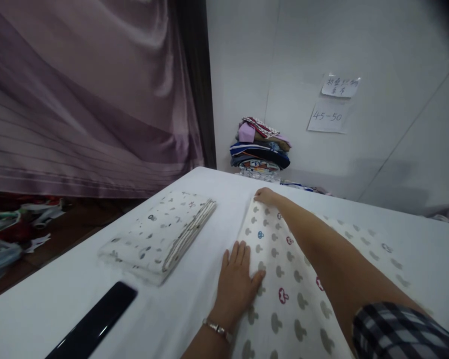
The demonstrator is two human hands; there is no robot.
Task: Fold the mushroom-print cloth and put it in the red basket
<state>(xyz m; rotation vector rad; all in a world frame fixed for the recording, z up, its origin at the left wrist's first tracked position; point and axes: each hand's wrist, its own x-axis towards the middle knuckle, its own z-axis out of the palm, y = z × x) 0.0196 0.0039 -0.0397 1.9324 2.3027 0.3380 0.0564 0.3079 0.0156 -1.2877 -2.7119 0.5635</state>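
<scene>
A white cloth [284, 269] printed with grey, red and blue mushroom shapes lies spread over the right half of the white table. My right hand [265, 195] is closed on its far left corner, fingers pinched around the edge. Along the cloth's left edge my left hand [239, 276] rests flat with the fingers spread, touching the fabric and the tabletop. Part of the cloth is hidden behind my right forearm. To the left of my hands lies a folded stack of white printed fabric [164, 224].
A black glossy object [97, 319] lies at the table's [48, 289] front left. Folded textiles [260, 149] are piled beyond the far edge, against the wall. Two handwritten paper notes [327, 117] hang there. A purple curtain [97, 89] hangs at left, with clutter on the floor below.
</scene>
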